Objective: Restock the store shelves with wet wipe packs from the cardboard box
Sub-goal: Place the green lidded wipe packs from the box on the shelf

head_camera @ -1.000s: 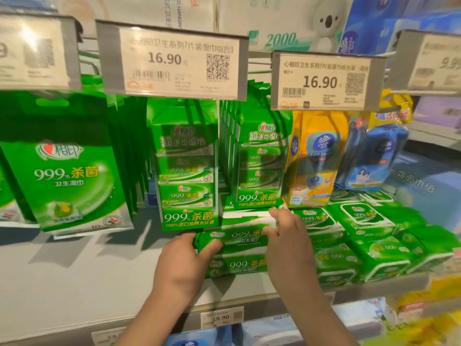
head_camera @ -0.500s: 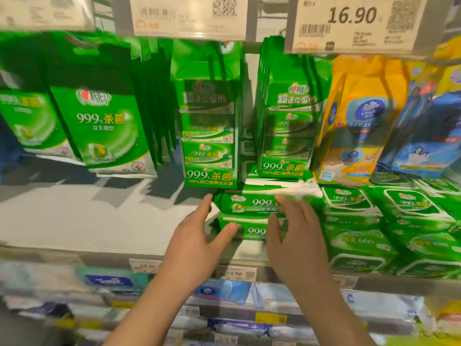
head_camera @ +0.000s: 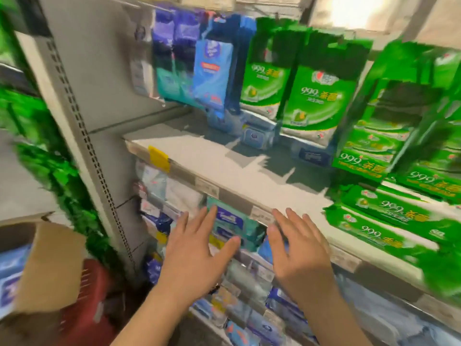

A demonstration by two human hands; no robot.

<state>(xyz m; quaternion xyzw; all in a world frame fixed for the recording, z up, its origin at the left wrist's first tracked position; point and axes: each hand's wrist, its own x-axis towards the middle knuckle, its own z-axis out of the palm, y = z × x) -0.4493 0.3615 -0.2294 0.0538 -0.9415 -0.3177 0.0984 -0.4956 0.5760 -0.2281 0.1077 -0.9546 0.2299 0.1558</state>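
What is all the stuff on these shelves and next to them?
Flat wet wipe packs: at least two stacked, green, right end of the grey shelf.
Hanging wet wipe bags: several, green, above the shelf.
Hanging blue packs: a few, blue and teal, upper middle.
Yellow tag: one, on the shelf edge.
Lower-shelf packs: many, teal, blue and white; blurred.
Cardboard box: one, brown, bottom left.
Red basket: one, beside the box.
Left hand: open, empty.
Right hand: open, empty.

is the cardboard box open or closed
Open. The cardboard box at lower left has a flap folded out, and blue packs show inside. How full it is cannot be told.
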